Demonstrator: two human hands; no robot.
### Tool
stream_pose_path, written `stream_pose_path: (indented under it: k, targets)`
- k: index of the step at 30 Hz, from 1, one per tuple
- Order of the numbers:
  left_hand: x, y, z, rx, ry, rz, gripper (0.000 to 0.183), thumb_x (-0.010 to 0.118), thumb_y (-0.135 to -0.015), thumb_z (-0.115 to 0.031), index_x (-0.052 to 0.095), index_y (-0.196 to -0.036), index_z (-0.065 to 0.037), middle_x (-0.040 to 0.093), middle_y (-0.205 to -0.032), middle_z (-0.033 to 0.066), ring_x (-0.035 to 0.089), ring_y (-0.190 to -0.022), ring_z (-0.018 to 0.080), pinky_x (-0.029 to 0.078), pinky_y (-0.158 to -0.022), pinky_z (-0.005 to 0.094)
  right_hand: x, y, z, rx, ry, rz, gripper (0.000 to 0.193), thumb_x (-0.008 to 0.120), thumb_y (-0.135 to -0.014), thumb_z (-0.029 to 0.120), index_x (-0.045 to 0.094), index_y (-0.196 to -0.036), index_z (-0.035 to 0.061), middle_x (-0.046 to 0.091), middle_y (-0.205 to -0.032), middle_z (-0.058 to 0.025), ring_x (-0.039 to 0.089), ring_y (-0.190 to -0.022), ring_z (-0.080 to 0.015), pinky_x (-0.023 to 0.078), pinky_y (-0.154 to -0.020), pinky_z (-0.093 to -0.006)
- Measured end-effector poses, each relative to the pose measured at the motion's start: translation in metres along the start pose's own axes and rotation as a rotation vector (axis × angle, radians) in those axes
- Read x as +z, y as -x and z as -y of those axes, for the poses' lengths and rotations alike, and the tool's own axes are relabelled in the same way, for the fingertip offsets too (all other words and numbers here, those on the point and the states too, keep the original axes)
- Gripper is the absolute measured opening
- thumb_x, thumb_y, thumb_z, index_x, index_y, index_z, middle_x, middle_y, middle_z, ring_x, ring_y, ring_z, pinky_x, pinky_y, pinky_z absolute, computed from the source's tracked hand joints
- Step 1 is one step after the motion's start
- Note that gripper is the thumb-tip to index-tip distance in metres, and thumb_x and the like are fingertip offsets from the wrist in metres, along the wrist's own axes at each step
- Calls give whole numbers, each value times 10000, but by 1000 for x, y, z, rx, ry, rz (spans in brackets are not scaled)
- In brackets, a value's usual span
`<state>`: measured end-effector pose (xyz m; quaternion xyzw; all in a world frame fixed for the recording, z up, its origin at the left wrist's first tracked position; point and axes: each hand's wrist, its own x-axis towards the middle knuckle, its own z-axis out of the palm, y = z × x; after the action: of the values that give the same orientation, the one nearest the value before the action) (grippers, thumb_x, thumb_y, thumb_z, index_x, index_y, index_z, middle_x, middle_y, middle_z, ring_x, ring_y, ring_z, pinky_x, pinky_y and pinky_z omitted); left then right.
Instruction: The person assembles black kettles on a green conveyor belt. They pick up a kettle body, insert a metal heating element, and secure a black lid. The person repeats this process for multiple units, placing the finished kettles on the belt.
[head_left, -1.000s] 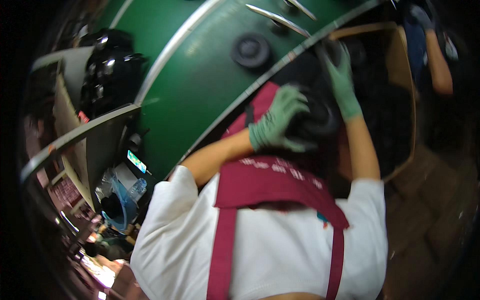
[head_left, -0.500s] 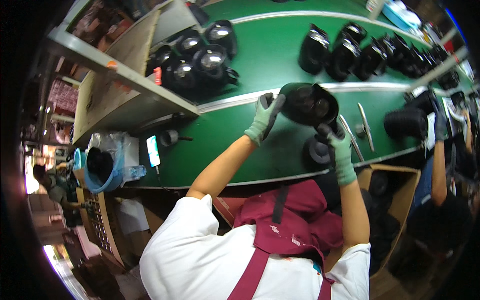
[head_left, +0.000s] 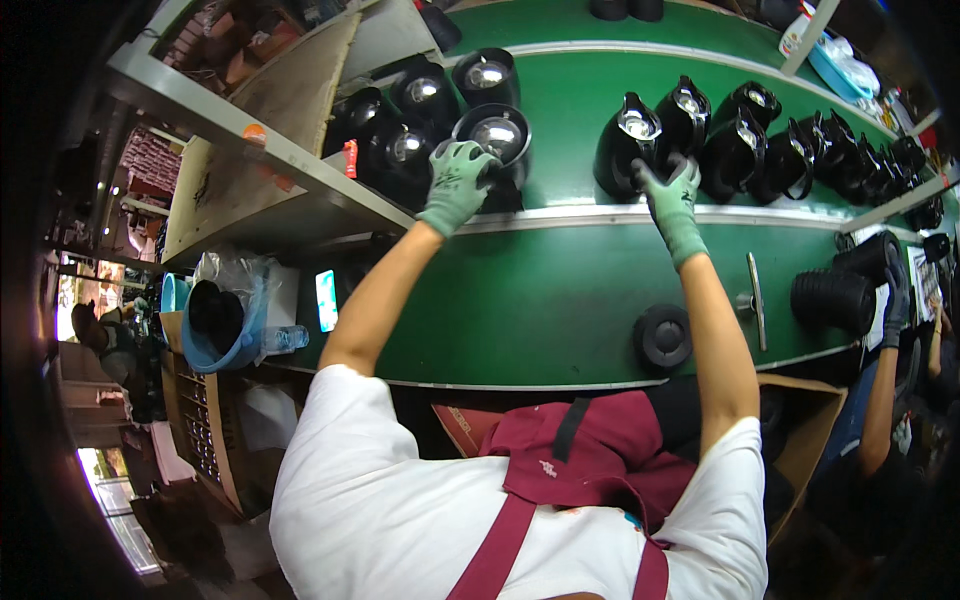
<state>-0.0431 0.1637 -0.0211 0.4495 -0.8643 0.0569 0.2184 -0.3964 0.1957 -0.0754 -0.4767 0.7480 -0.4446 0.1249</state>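
My left hand (head_left: 459, 187), in a green knitted glove with dark fingertips, is closed at the near side of a black jug (head_left: 515, 155) with a shiny round inside. That jug stands at the front of a cluster of similar ones; part of the grip is hidden behind my hand. My right hand (head_left: 668, 190), gloved alike, has its fingers apart at the lower front of an upright black jug (head_left: 622, 150) with a spout and a shiny top. This one is at the left end of a row of black jugs (head_left: 735, 155).
On the green bench (head_left: 520, 320) lie a round black disc-like part (head_left: 663, 338), a metal rod (head_left: 756, 300), ribbed black cylinders (head_left: 832, 300) and a lit phone (head_left: 326, 300). A metal frame bar (head_left: 270, 165) crosses at left, above a blue basin (head_left: 245, 345). Another person's gloved hand (head_left: 896, 305) is at right.
The black jug that both hands held over the bench now stands at the row's left end. My left hand has moved up-left to the cluster; my right hand has moved forward.
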Motion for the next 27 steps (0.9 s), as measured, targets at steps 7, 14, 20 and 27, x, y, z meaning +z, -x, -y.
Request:
stream_pose_path:
  k: [7, 14, 20, 27]
  targets:
    - [-129, 13, -92, 700, 357, 204, 307, 819, -702, -189, 768, -997, -260, 665, -1157, -44, 579, -1256, 244, 365, -1156, 536, -173, 127, 101, -1213, 226, 595, 377, 729, -807, 229, 668, -1168, 141, 479, -1522, -145, 443, -1423, -379, 380, -1169, -539]
    - [-141, 79, -176, 566, 964, 372, 817, 764, -685, -92, 503, -1459, -62, 476, -1481, 179, 498, -1332, 369, 367, -1138, 538, -252, 232, 55, 113, -497, 556, 528, 860, -788, 174, 631, -1235, 10, 655, -1268, -108, 648, -1125, -209, 537, -950, -347]
    - [-95, 163, -232, 611, 644, 437, 752, 819, -751, -240, 541, -1435, -98, 547, -1434, 165, 574, -1250, 327, 410, -1112, 489, -301, 308, 9, 621, -575, 638, 428, 800, -898, 256, 648, -1211, 7, 699, -1056, -15, 620, -977, -90, 520, -864, -262]
    - [-91, 182, -230, -226, 1669, 933, 670, 757, -872, -95, 495, -1479, 16, 597, -1439, 142, 583, -1292, 204, 440, -1131, 369, -322, 379, -14, 637, -997, 513, 524, 641, -989, 212, 520, -1442, -23, 625, -1353, -100, 583, -1241, -180, 467, -1059, -321]
